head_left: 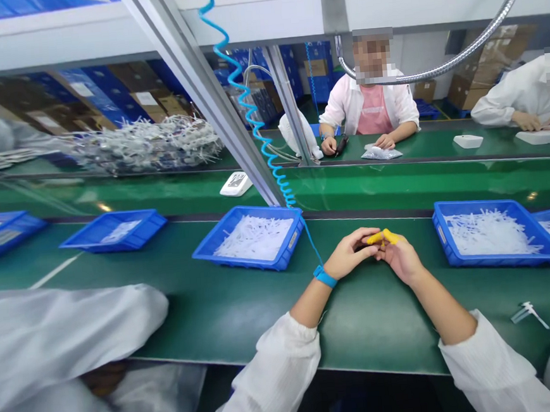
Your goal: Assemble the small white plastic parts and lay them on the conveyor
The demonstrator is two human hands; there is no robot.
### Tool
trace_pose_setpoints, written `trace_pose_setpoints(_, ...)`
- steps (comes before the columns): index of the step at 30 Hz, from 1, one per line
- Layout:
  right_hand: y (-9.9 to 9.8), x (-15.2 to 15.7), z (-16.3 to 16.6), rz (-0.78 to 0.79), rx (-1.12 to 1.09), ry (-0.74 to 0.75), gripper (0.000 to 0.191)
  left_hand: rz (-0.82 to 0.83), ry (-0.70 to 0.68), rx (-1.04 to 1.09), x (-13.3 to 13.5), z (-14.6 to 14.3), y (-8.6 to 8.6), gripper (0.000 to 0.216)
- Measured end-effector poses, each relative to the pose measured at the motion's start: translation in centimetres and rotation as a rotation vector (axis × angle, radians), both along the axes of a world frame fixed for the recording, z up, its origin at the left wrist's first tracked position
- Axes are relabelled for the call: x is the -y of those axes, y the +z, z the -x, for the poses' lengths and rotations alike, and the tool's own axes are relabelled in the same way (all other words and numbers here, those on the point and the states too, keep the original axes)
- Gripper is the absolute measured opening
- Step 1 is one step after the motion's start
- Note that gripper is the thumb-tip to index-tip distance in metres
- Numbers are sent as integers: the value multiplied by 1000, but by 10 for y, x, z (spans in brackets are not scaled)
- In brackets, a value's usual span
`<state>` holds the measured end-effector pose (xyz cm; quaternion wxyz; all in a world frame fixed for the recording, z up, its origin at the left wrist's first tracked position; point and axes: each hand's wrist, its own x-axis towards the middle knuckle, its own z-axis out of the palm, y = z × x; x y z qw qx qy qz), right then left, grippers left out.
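In front of me, above the green work surface, my left hand (348, 254) and my right hand (403, 259) meet at the fingertips. Yellow finger covers (390, 236) show where the fingers come together. Both hands have their fingers bent inward and pressed together; anything small between them is hidden. Around my left wrist is a blue wrist strap (325, 276), its cord running up to a coiled blue cable (270, 149). A blue tray (279, 264) of thin white plastic strips lies beyond my left hand. Another blue tray (455, 260) with similar strips is at the right.
More blue trays (116, 245) line the belt. A small clear-and-white plastic piece (528, 313) lies at the right. A slanted metal post (209, 90) rises ahead. Across the green line sit co-workers (375, 109); a white sleeve (75, 329) reaches in at left.
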<state>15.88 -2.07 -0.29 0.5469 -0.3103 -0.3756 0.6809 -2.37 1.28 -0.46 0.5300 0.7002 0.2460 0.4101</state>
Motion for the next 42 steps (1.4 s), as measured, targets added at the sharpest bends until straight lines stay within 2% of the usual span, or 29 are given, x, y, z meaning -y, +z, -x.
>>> trace_pose_setpoints(3, -3, 0, 1, -3, 26, 9, 39, -142, 27, -54, 0, 0, 4, 43)
trace_pose_setpoints(5, -5, 0, 0, 1, 35, 11, 39, -180, 15, -74, 0, 1, 6, 42)
trace_pose_setpoints(19, -2, 0, 0, 22, 34, 24, 42, -174, 6, -121, 3, 3, 11, 37)
trace_pose_setpoints(23, 1, 1, 0, 9, 2, 21, 39, -117, 5, -47, 1, 1, 4, 48)
trace_pose_setpoints(29, 1, 1, 0, -6, 8, 25, 36, 96, -4, -9, 2, 0, -3, 75)
trace_pose_setpoints(36, 0, 1, 0, -31, 6, 21, 38, 138, -9, 37, 2, -1, -5, 61)
trace_pose_setpoints(42, 1, -1, -1, -10, -25, 8, 35, 169, 22, 54, 0, -2, -6, 62)
